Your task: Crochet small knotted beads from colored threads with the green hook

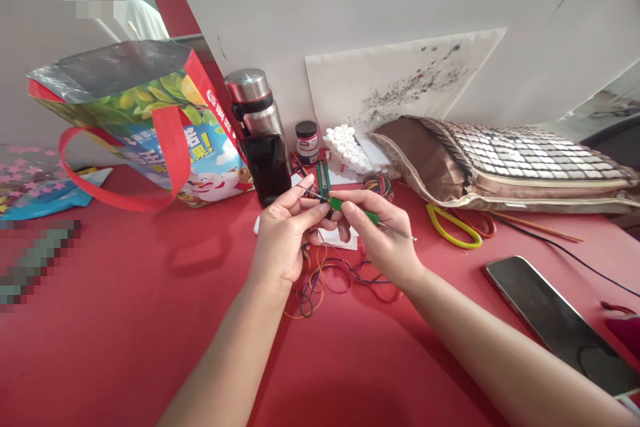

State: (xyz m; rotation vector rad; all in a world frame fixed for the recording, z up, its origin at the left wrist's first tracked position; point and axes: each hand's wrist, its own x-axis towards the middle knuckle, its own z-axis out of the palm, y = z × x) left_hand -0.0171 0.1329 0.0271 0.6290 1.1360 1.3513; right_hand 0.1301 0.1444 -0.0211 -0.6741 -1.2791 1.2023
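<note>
My right hand (387, 233) is closed around a small green-handled hook tool (367, 215), its thin metal shaft pointing out to the right. The tool's other end reaches the fingertips of my left hand (280, 240). There my left fingers are pinched on thin dark cord, though the exact grip is partly hidden. Loose multicoloured cords (320, 283) trail from beneath both hands onto the red table (200, 320). Just behind the fingertips stands a green clamp-like stand (323, 177). A ball of mixed-colour cord (379, 185) lies behind my right hand.
A phone (270, 170) leans on a steel flask (257, 107), beside a printed bag (165, 140). Behind are a dark-lidded jar (307, 140) and white-capped pens (345, 147). To the right are yellow-handled scissors (453, 230), a cushion (540, 153) and another phone (555, 320).
</note>
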